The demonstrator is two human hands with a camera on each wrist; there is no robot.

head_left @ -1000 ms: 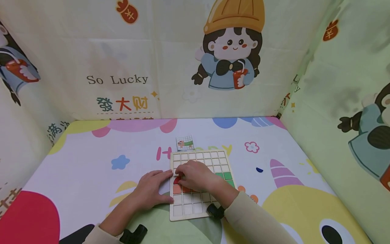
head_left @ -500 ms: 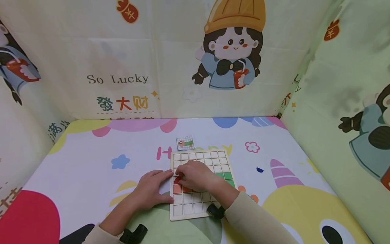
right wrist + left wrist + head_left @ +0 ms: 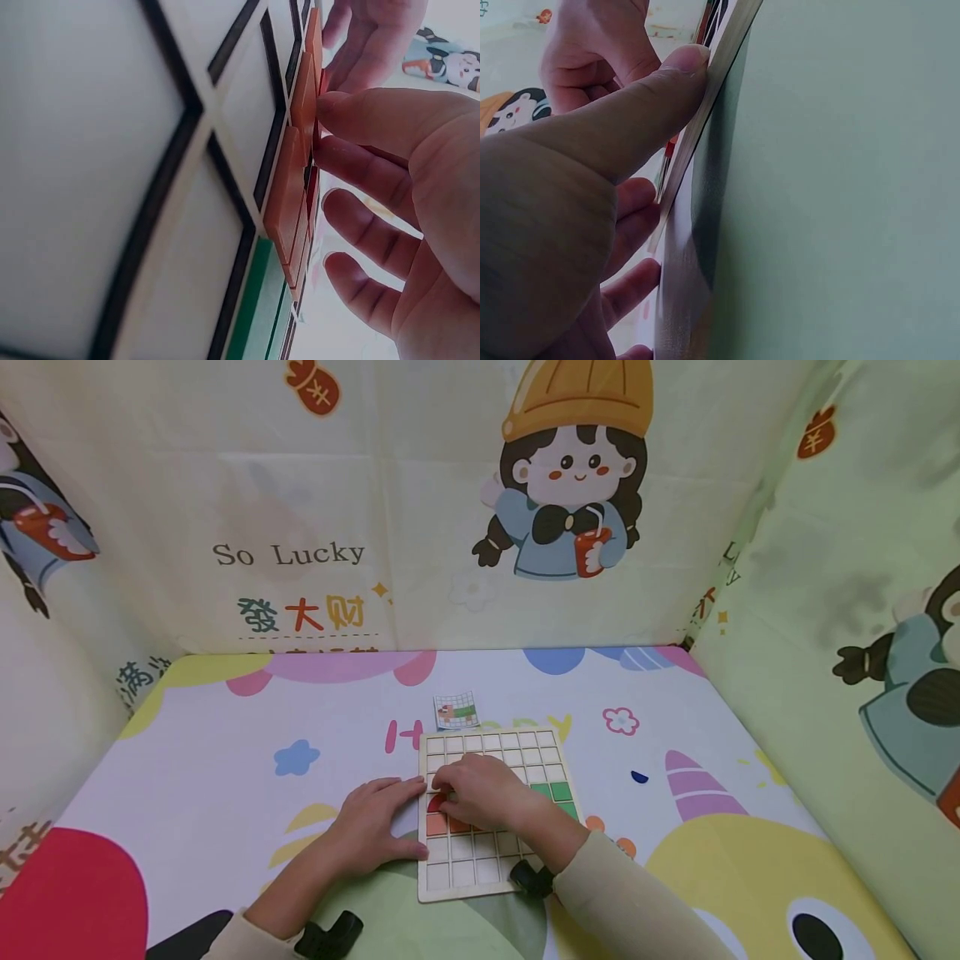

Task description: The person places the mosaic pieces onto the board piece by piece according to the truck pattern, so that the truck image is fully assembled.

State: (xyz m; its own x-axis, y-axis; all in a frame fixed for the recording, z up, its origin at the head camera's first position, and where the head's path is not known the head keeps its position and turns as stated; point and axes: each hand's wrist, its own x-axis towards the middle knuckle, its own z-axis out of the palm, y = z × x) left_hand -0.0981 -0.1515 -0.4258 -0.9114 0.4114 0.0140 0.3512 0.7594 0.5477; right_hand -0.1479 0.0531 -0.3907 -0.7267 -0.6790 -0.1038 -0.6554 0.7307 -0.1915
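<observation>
A wooden grid board (image 3: pixel 450 893) lies on the table in front of me. My left hand (image 3: pixel 375 827) rests along its left edge, thumb and fingers spread; in the left wrist view the thumb touches the board's rim (image 3: pixel 712 97). Over the board's left part, my right hand (image 3: pixel 487 793) pinches a small red tile (image 3: pixel 433 804) with a curved side, between thumb and index finger. The hand hides part of that tile and the middle cells. Orange tiles (image 3: pixel 285 187) sit in the row nearer me, and green tiles (image 3: pixel 562 792) fill cells at the right.
Behind the board lies a small picture card (image 3: pixel 456 712) showing a green and orange figure on a grid. A dark blue half-round piece (image 3: pixel 639 777) lies to the board's right. Printed cloth walls (image 3: pixel 420 527) enclose the table at the back and sides.
</observation>
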